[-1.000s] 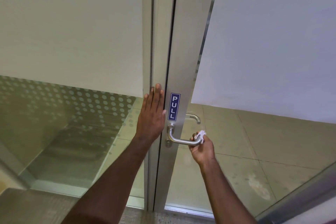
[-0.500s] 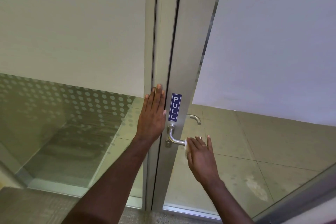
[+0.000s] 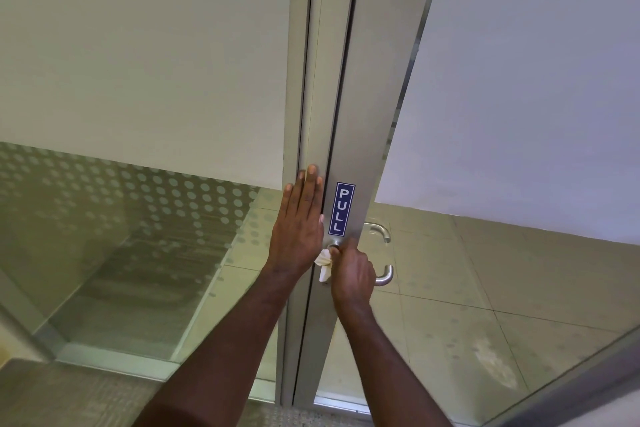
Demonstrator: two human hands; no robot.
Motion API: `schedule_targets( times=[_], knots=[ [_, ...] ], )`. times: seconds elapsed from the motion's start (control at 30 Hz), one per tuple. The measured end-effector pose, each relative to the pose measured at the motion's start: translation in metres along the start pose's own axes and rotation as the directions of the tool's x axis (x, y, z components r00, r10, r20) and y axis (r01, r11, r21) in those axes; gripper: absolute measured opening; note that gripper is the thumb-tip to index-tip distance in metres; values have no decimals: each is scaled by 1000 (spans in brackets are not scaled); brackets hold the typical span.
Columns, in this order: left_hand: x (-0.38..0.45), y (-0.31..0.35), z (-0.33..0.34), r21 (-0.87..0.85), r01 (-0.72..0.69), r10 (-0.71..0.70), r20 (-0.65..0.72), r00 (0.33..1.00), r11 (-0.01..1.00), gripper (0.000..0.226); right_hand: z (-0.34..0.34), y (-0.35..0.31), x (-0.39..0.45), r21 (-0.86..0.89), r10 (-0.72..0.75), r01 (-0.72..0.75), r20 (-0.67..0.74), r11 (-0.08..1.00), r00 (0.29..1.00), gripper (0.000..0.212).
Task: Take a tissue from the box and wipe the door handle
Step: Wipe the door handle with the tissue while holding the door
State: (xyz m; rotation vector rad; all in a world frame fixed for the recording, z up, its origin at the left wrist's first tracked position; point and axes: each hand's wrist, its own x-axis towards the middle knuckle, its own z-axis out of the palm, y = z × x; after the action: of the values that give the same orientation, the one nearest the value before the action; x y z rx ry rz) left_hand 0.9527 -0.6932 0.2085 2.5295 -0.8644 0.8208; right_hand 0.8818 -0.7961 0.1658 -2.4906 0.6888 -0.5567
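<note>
A silver lever door handle sticks out from the metal door stile, below a blue PULL sticker. My right hand covers most of the lever and presses a crumpled white tissue against the handle's round base. Only the lever's curved end shows to the right of the hand. My left hand lies flat, fingers together, on the frame edge just left of the sticker. No tissue box is in view.
A second handle shows through the glass on the far side of the door. Frosted glass panels fill both sides above, clear glass below. Tiled floor lies beyond; a grey mat sits at the bottom left.
My right hand has slid the tissue left along the lever, from its free end to the base by the door stile. My left hand stays flat on the frame.
</note>
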Motion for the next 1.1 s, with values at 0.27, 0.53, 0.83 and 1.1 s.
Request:
schedule_targets(
  times=[0.27,0.53,0.83,1.1],
  knots=[
    [0,-1,2,-26,-9,8,-22,1000,1000,69,8,-5,-6,-161,-175,168,-30,973,984,20],
    [-1,-4,2,-45,-28,26,-48,998,999,73,-13,51,-11,-317,-600,612,147,724,786,45],
    [0,-2,3,-11,-26,25,-54,998,1000,84,-68,140,0,-434,-568,583,181,686,803,83],
    [-3,0,-4,-31,-32,31,-38,999,999,85,-86,174,-36,-141,-150,143,-43,980,988,39]
  ],
)
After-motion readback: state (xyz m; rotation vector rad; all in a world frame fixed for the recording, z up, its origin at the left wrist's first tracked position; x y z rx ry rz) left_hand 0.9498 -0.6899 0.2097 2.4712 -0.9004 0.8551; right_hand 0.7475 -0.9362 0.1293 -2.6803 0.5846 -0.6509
